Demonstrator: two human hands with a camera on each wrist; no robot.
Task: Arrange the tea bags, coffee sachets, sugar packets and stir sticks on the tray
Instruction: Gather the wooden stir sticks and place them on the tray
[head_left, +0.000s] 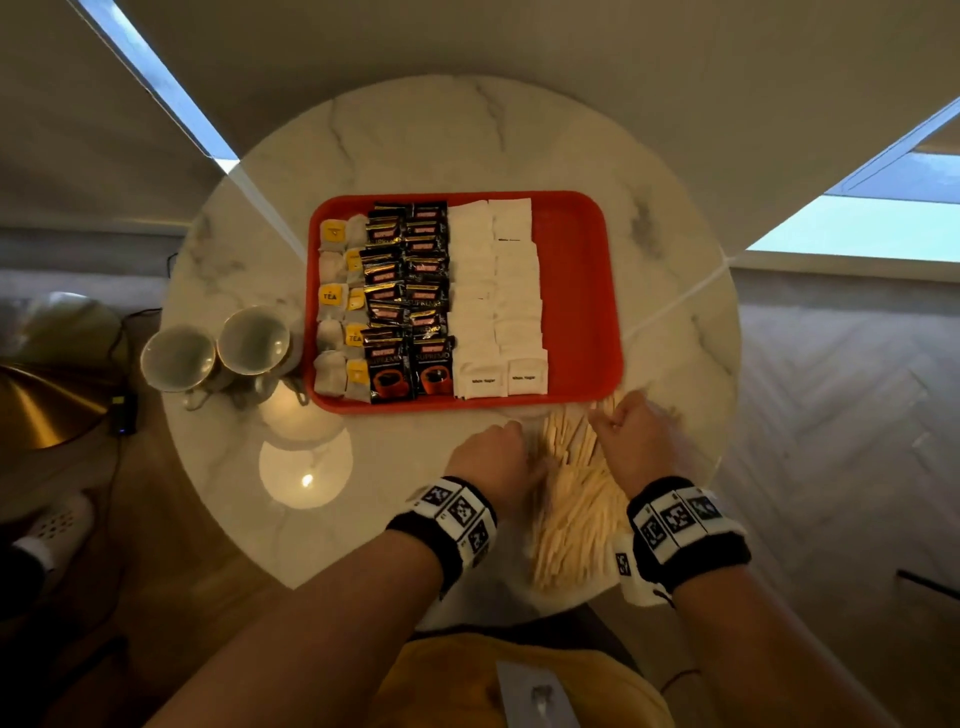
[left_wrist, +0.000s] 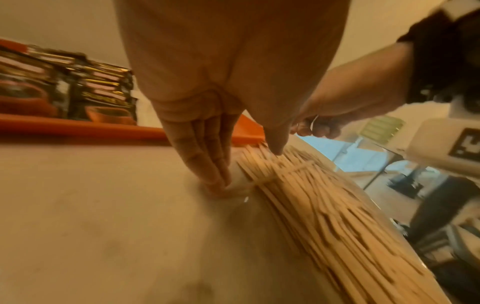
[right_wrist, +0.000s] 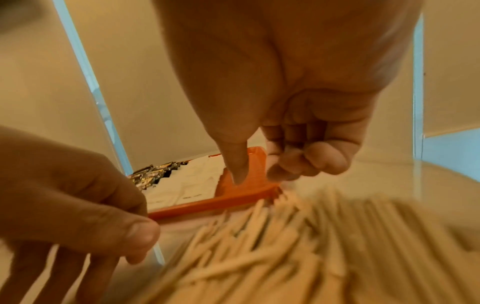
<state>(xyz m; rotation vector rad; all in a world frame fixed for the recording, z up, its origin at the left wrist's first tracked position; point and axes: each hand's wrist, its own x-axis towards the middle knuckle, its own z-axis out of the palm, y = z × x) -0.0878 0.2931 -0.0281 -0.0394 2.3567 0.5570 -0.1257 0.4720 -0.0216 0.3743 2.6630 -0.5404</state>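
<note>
Beside the red plastic tray (head_left: 582, 291), pale wooden stir sticks (head_left: 576, 509) blur; left hand (head_left: 491, 457) flat-fingered against them, right hand (head_left: 631, 436) curled, grip unclear.

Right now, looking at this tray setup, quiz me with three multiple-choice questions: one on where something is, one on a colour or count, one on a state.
1. Where are the stir sticks?
A. on the marble table, near the tray
B. on the tray's right side
C. in a cup

2. What colour is the tray?
A. blue
B. red
C. black

3. How are the left hand fingers?
A. fisted
B. straight, against the sticks' side
C. pinching a sachet

Answers: 1 A, the pile lies on the table between both hands; 2 B, its bare right strip shows red; 3 B, the left wrist view shows them extended.
</note>
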